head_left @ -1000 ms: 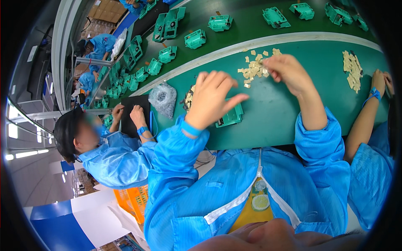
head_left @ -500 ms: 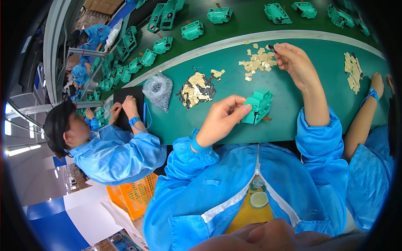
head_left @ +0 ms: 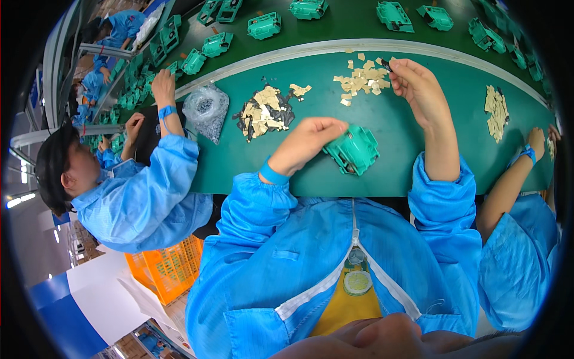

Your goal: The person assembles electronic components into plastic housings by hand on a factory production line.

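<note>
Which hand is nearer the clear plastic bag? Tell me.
Left. The left hand grips the green plastic part, right of the clear plastic bag; the right hand is farther right.

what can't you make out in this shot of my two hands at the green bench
- Head view: underside of the green plastic part, covered by the left hand.
- Small dark piece in the right hand: too small to identify.
- Clear bag contents: blurred.
- Far conveyor parts: bent and cropped at the rim.
</note>
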Available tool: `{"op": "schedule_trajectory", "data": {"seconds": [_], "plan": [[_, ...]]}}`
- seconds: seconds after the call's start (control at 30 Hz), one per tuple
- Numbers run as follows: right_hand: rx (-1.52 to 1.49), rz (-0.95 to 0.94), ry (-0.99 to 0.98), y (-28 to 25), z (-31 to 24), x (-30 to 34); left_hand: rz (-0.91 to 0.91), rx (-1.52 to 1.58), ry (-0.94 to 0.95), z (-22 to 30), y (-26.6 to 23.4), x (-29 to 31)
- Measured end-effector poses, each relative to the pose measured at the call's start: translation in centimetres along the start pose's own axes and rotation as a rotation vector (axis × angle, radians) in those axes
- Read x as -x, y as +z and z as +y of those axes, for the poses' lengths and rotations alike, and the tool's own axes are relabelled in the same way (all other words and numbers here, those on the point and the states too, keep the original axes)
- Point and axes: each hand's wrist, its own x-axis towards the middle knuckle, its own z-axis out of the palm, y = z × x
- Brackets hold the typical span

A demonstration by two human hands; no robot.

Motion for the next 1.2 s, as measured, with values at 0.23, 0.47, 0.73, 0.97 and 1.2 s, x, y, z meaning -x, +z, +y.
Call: {"op": "schedule_trajectory", "data": {"seconds": [0.23, 0.47, 0.73, 0.97, 1.2], "plan": [[0.030, 0.018, 0.006, 0.5, 0.6, 0.2, 0.577, -1.188, 0.604, 2.0, 1.9, 2.3], [0.055, 0.013, 0.018, 1.6, 2.2, -0.1, 0.135, -1.068, 0.634, 0.3, -0.8, 3.0], [0.086, -0.062, 0.041, 2.8, 3.0, 0.2, 0.155, -0.979, 0.594, -0.7, -1.0, 4.7], [0.153, -0.141, 0.093, 3.4, 4.1, 0.1, 0.106, -0.882, 0.635, -1.6, -3.4, 4.9], [0.190, -0.139, 0.100, 3.5, 4.3, 0.3, 0.255, -0.879, 0.716, -1.3, -0.9, 5.0]]}}
